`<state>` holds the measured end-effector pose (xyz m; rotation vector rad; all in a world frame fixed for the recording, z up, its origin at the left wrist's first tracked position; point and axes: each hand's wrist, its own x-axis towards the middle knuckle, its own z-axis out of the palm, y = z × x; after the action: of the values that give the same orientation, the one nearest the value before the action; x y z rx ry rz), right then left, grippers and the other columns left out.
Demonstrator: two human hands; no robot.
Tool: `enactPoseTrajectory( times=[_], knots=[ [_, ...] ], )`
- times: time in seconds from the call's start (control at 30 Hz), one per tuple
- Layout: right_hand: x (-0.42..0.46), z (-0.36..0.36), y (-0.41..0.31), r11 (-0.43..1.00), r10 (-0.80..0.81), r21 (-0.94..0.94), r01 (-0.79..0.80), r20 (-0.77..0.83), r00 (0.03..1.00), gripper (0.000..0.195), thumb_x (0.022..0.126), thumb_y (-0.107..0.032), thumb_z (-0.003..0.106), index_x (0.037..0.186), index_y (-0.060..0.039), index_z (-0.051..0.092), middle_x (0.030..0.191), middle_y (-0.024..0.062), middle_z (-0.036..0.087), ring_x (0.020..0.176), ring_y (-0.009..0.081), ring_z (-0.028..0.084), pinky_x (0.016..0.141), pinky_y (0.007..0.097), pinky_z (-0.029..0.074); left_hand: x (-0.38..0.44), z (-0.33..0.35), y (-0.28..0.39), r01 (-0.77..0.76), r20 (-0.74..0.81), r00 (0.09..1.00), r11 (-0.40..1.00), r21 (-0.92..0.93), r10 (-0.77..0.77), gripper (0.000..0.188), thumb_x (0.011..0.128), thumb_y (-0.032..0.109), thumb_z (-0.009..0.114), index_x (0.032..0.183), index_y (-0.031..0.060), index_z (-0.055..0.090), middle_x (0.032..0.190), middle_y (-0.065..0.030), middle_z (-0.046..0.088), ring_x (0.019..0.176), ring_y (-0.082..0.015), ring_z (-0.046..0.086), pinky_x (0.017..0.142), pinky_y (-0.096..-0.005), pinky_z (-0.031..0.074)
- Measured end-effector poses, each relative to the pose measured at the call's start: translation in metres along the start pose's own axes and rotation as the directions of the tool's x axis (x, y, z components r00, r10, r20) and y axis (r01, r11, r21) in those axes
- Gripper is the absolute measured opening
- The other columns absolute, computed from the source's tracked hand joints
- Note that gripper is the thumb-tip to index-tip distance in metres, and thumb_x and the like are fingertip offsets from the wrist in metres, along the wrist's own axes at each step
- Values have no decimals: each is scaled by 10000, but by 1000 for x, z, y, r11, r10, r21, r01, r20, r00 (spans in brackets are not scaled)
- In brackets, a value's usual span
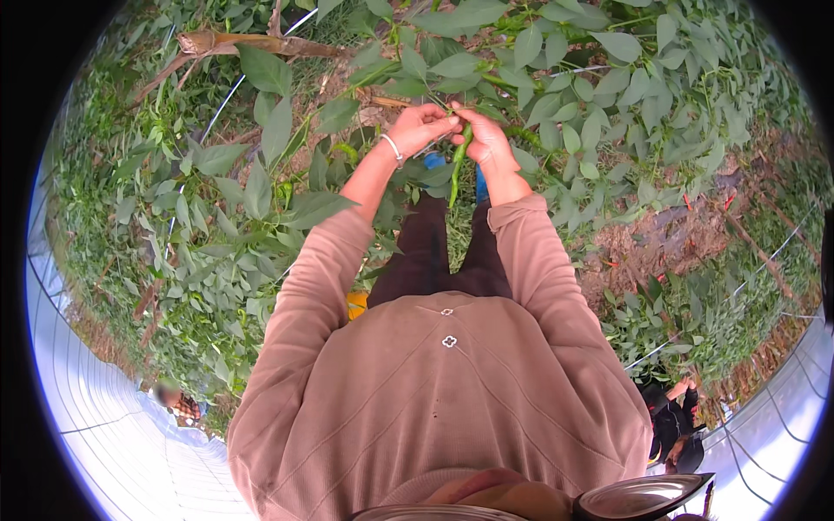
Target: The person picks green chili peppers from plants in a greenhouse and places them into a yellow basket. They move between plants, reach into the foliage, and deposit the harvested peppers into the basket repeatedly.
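Note:
A long green chili pepper [459, 170] hangs tip down from my right hand [488, 138], whose fingers close around its upper end. Right beside it, my left hand [423, 130] wears a white bracelet [392, 150] and pinches a thin stem of the chili plant [438, 102]. The fingertips of both hands nearly meet there. A thin grey strip or wire shows under my left fingers; what it is I cannot tell. Broad green leaves [456, 65] surround both hands, and more green peppers [524, 135] hang among them.
A dry woody stalk [260, 44] lies across the upper left. White strings [225, 104] run through the plants. Something yellow [356, 305] shows beside my left leg. Fallen red peppers [728, 202] dot the soil at right. Other people [674, 417] are among the rows behind, by plastic sheeting [98, 410].

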<state>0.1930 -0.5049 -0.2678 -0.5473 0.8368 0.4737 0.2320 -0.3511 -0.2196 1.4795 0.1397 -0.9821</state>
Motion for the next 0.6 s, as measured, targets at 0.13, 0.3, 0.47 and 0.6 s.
enactPoseTrajectory(
  times=[0.13,0.3,0.47,0.6],
  knots=[
    [3,3,8,1000,-9,2,9,-12,1000,117,817,-96,594,912,-46,640,713,7,577,601,109,489,475,254,340,0,15,-9,-23,-249,966,985,172,66,177,840,172,611,783,6,630,706,-10,633,629,-67,507,569,-255,418],
    [2,3,18,979,-180,-125,164,-132,975,116,803,-86,622,904,-33,602,697,46,560,521,115,462,417,258,339,-32,42,15,-198,-142,922,754,626,360,212,837,176,598,714,4,594,630,-7,594,602,-103,511,580,-266,422],
    [-23,-5,26,678,-495,-695,242,-187,849,160,813,-132,642,914,-15,601,713,37,590,511,123,488,457,271,397,-47,22,44,-683,-123,676,680,266,727,31,830,-17,561,856,-8,545,846,-83,556,744,-176,518,691,-270,427],
    [-86,-17,27,362,-758,-832,419,-1,652,150,835,-100,601,953,-8,608,761,36,614,676,114,554,636,263,459,-68,9,73,-801,-259,575,598,15,776,73,932,64,463,922,2,500,889,-99,555,808,-168,514,734,-293,429]
  ],
)
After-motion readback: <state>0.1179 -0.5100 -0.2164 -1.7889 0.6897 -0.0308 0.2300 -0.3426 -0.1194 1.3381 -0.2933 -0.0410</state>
